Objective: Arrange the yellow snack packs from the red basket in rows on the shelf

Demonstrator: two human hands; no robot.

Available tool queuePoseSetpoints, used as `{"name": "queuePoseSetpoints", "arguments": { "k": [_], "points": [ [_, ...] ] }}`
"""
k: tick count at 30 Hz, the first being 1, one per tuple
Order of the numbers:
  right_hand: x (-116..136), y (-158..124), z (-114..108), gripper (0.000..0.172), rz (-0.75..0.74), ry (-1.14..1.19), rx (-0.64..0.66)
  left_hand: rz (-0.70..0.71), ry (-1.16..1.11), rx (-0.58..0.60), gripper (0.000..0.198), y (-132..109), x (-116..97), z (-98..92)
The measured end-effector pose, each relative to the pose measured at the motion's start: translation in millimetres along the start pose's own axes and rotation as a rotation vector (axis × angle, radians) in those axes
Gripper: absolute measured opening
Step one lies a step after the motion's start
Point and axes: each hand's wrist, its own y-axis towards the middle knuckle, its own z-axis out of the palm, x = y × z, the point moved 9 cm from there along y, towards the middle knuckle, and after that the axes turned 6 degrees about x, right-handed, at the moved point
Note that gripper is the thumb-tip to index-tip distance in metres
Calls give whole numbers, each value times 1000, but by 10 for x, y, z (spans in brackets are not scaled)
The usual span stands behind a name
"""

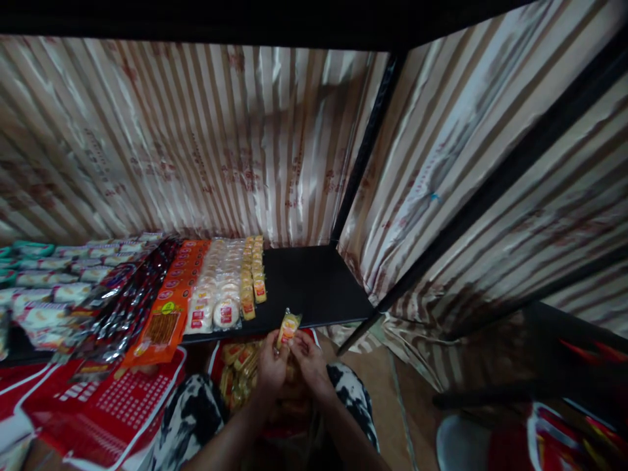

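Note:
Both my hands are closed on one small yellow snack packet (288, 327) in clear wrap, held upright above a bag. My left hand (273, 361) grips its left side, and my right hand (309, 360) pinches its lower right. Below my hands, between my knees, a red bag holds many similar yellow snack packets (240, 366). Just ahead lies a black shelf (309, 281). On it, rows of yellow packets (253, 275) stand beside rows of round white crackers in clear wrap (220, 294).
Farther left on the shelf lie orange snack packs (167, 307), dark shiny packs (132, 307) and white packets (63, 275). A red bag with white handles (108, 405) sits at lower left. Black frame posts (366, 150) and striped sheeting (235, 144) enclose the shelf. A white bucket (461, 441) stands lower right.

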Motion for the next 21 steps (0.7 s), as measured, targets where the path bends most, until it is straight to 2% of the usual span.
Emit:
{"name": "queuePoseSetpoints", "arguments": {
  "k": [5, 9, 14, 17, 21],
  "points": [
    [113, 473, -152, 42, 30, 33, -23, -105, 109, 42, 47, 272, -272, 210],
    [214, 938, -240, 42, -10, -30, -58, -85, 137, 18, 52, 543, -487, 339],
    [267, 1417, -222, 43, -33, -180, -62, -107, 117, 20, 52, 880, -532, 454],
    [219, 1499, -110, 42, -31, -244, -30, -103, 129, 29, 52, 894, -473, 447],
    [111, 1333, 130, 40, -46, -198, 72, -24, 119, -31, 51, 680, -276, 316]
  ]
}}
